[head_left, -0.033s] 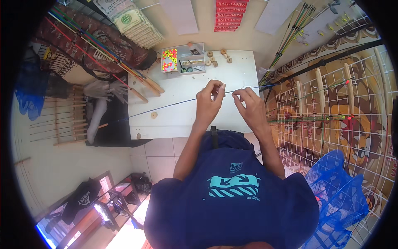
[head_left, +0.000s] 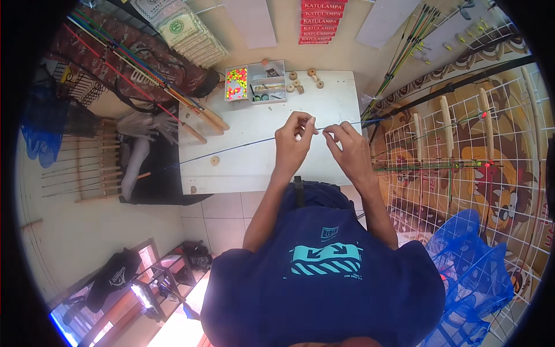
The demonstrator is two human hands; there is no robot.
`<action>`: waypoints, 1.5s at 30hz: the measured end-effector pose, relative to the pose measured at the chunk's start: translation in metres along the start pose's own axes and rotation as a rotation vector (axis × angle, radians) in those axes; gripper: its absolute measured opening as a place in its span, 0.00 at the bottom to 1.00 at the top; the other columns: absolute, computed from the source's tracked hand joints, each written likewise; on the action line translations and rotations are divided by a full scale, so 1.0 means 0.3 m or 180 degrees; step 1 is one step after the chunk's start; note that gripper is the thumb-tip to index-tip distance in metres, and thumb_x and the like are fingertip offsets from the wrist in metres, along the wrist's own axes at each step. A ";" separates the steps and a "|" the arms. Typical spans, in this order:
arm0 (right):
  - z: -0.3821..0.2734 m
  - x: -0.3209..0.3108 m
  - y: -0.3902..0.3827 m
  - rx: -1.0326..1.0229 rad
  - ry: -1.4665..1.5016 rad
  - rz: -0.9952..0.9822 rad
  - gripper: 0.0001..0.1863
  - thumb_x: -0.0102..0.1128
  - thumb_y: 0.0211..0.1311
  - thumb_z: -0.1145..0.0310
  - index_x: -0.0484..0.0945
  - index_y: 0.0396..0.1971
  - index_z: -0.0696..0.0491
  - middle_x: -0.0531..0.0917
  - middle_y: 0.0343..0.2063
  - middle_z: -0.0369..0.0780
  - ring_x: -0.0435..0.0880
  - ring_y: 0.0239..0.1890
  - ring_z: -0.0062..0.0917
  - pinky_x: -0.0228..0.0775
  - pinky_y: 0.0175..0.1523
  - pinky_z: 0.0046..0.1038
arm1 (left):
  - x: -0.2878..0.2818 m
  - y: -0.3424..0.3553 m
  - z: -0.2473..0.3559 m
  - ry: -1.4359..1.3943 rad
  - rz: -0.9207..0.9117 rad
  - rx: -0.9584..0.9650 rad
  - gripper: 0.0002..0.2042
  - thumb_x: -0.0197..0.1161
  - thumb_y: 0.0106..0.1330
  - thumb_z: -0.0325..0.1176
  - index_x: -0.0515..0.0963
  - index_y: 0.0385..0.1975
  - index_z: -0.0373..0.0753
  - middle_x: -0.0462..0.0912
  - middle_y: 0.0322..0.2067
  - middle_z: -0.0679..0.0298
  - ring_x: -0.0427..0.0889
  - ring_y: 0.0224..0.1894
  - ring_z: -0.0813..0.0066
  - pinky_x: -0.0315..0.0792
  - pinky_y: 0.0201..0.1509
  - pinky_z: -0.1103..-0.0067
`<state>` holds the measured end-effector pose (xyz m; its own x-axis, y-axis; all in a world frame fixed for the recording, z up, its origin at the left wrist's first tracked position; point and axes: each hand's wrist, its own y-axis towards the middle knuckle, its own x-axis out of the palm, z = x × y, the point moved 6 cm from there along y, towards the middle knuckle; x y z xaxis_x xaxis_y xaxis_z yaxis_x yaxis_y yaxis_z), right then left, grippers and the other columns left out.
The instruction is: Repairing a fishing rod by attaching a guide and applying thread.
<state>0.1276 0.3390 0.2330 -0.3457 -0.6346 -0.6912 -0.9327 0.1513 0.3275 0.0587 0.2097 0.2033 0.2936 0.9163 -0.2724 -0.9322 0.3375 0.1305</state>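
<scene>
Your left hand [head_left: 292,142] and right hand [head_left: 350,146] have fingertips drawn close together by the thin blue rod [head_left: 225,151]; I cannot tell what they pinch. The rod slants over the white tabletop [head_left: 248,173], from its left edge to its right edge.

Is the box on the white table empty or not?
Not empty: the box holds bright red and yellow bits on its left side.

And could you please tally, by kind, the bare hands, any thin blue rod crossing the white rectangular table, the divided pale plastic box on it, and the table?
Bare hands, left hand and right hand: 2
Thin blue rod: 1
Divided pale plastic box: 1
White rectangular table: 1
Total: 5
</scene>
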 end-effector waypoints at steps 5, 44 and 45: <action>-0.024 0.002 0.023 -0.0111 -0.0223 -0.0414 0.07 0.63 0.57 0.74 0.79 0.36 0.55 0.76 0.28 0.40 0.81 0.27 0.33 0.72 0.33 0.34 | 0.028 -0.022 -0.015 -0.0788 0.0374 -0.0338 0.06 0.58 0.68 0.30 0.74 0.35 0.33 0.84 0.26 0.62 0.74 0.20 0.86 0.62 0.21 0.84; -0.010 -0.002 0.183 -0.0622 0.0361 -0.1651 0.06 0.65 0.52 0.66 0.82 0.28 0.51 0.83 0.27 0.36 0.81 0.35 0.32 0.71 0.43 0.35 | -0.054 0.045 -0.029 -0.1020 -0.1524 -0.0739 0.13 0.62 0.67 0.41 0.75 0.42 0.39 0.85 0.26 0.62 0.72 0.25 0.85 0.64 0.31 0.83; -0.012 -0.002 0.183 -0.0663 0.0435 -0.1677 0.06 0.66 0.52 0.66 0.82 0.28 0.51 0.83 0.27 0.36 0.81 0.35 0.32 0.71 0.43 0.34 | -0.053 0.049 -0.043 -0.1176 -0.1654 -0.0893 0.13 0.63 0.66 0.40 0.75 0.42 0.39 0.85 0.27 0.62 0.73 0.26 0.85 0.64 0.31 0.83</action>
<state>0.0770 0.3450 0.2538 0.1888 -0.6781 -0.7103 -0.9305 -0.3548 0.0914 0.0376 0.1974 0.1973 0.7230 0.6811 0.1158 -0.6561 0.7294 -0.1936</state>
